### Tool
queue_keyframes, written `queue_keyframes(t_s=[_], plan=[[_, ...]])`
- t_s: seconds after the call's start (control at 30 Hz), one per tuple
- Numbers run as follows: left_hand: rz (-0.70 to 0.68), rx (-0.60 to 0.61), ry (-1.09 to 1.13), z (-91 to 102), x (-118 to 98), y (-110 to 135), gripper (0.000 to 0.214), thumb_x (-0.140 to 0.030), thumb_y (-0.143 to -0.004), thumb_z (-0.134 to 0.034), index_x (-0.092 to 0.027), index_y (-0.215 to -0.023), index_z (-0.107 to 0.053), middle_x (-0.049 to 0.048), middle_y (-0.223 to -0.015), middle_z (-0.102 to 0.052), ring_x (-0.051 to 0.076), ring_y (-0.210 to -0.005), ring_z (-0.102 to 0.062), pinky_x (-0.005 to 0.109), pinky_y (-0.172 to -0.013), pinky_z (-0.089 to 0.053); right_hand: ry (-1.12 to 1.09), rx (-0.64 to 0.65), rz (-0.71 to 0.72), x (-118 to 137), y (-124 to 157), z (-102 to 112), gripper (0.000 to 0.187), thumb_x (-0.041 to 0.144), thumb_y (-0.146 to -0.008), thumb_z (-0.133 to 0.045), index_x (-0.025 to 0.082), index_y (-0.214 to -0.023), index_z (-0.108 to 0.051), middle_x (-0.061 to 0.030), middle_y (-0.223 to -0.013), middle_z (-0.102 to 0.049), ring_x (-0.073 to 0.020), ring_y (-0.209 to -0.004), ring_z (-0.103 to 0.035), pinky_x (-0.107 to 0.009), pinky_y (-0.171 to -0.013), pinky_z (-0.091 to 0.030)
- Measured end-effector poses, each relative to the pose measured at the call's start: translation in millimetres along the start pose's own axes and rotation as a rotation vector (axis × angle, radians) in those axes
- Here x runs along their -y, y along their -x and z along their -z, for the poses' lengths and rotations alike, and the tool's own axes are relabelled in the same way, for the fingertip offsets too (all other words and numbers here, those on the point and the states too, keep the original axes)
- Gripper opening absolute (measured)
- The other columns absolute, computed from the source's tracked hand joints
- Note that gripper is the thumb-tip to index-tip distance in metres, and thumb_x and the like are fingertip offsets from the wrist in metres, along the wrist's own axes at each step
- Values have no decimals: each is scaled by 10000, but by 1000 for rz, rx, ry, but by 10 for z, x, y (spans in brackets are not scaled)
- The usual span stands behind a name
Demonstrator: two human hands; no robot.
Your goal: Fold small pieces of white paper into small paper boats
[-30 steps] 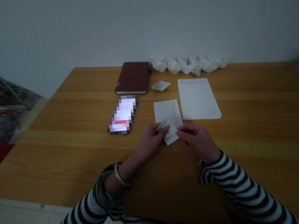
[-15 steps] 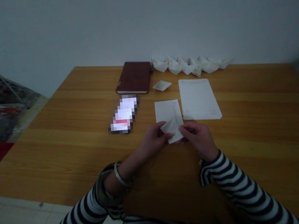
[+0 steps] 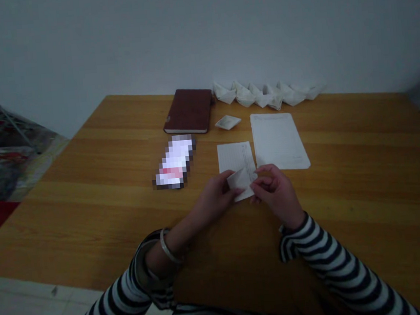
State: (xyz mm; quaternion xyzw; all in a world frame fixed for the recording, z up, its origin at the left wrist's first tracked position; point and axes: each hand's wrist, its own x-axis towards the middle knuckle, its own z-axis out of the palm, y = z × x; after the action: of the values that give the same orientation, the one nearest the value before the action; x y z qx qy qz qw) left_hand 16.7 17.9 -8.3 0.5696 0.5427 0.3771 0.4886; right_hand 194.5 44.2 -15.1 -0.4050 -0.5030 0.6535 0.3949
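A small folded piece of white paper (image 3: 240,183) is held just above the table, in front of me. My left hand (image 3: 218,191) pinches its left side between thumb and fingers. At its right edge, my right hand (image 3: 277,191) grips the paper with thumb and index finger, the other fingers curled or slightly lifted. Behind the folded paper lies a lined sheet (image 3: 234,154), partly covered by it. Farther right is a stack of larger lined paper (image 3: 279,139).
A phone (image 3: 175,161) with a blurred screen lies to the left, below a brown notebook (image 3: 190,111). One folded paper boat (image 3: 228,122) sits mid-table, and several more paper boats (image 3: 265,95) line up along the wall. The wooden table (image 3: 87,188) ends at the left over the floor.
My right hand's fingers have shifted upward along the paper's right edge and loosened slightly. The folded paper has turned a little. My left hand keeps its pinch.
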Motion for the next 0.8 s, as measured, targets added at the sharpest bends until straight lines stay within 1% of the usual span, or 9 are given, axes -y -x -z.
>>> queue_keyframes(t_s=[0.1,0.17,0.3,0.4,0.47,0.53,0.63,0.73,0.8], plan=[[31,70,21,31,-6,20,145,-267,-807,-647,-129,-768,-623,-2,-623,-584,122,-574,-524,224,-525,-399,13,3,11,-9,-16,18,369,279,-759,-712,244,-1001,-435,97,-614,-629,-94,-455,-608,-193,-444,-457],[34,70,-50,60,-29,29,193,-289,-832,-630,-133,-717,-629,-6,-591,-574,112,-542,-495,221,-500,-367,28,34,8,-13,-18,24,362,270,-769,-701,244,-1005,-428,98,-627,-617,-91,-462,-603,-195,-447,-451],[-21,-10,-174,77,-86,24,284,-368,-879,-596,-130,-764,-698,18,-639,-626,123,-594,-514,229,-531,-368,59,153,-1,-21,14,6,354,230,-797,-668,251,-1040,-412,96,-672,-596,-81,-485,-574,-207,-480,-470],[5,-70,-116,51,-98,15,231,-332,-831,-647,-124,-784,-735,38,-679,-668,135,-638,-545,231,-562,-390,128,217,11,-28,55,-24,334,181,-813,-635,252,-1057,-418,88,-688,-581,-85,-514,-559,-220,-503,-471],[56,-86,-49,34,-84,16,225,-321,-803,-663,-117,-738,-733,34,-627,-648,124,-580,-515,223,-514,-363,173,222,28,-32,76,-42,331,161,-815,-625,250,-1062,-425,80,-696,-581,-91,-526,-557,-228,-509,-462],[87,-95,-6,26,-57,19,253,-333,-812,-646,-116,-710,-725,23,-581,-617,111,-526,-474,219,-476,-332,193,222,48,-37,87,-52,331,151,-816,-619,246,-1069,-428,70,-705,-589,-97,-543,-558,-236,-525,-461],[71,-118,-3,30,-21,16,335,-379,-867,-578,-119,-707,-717,24,-585,-608,112,-522,-472,220,-467,-329,185,212,66,-45,82,-56,322,146,-817,-616,240,-1066,-434,68,-698,-593,-94,-554,-547,-232,-536,-449],[33,-127,26,55,-25,-9,381,-412,-914,-510,-119,-792,-720,33,-647,-625,124,-579,-515,226,-511,-370,126,160,54,-46,60,-50,317,171,-812,-629,240,-1061,-446,82,-674,-581,-84,-531,-525,-214,-514,-433],[18,-112,88,79,-48,-30,332,-401,-902,-536,-119,-881,-711,39,-726,-647,131,-640,-548,233,-568,-412,72,100,46,-41,40,-41,305,205,-809,-641,241,-1054,-463,85,-670,-576,-78,-508,-513,-203,-489,-422]])
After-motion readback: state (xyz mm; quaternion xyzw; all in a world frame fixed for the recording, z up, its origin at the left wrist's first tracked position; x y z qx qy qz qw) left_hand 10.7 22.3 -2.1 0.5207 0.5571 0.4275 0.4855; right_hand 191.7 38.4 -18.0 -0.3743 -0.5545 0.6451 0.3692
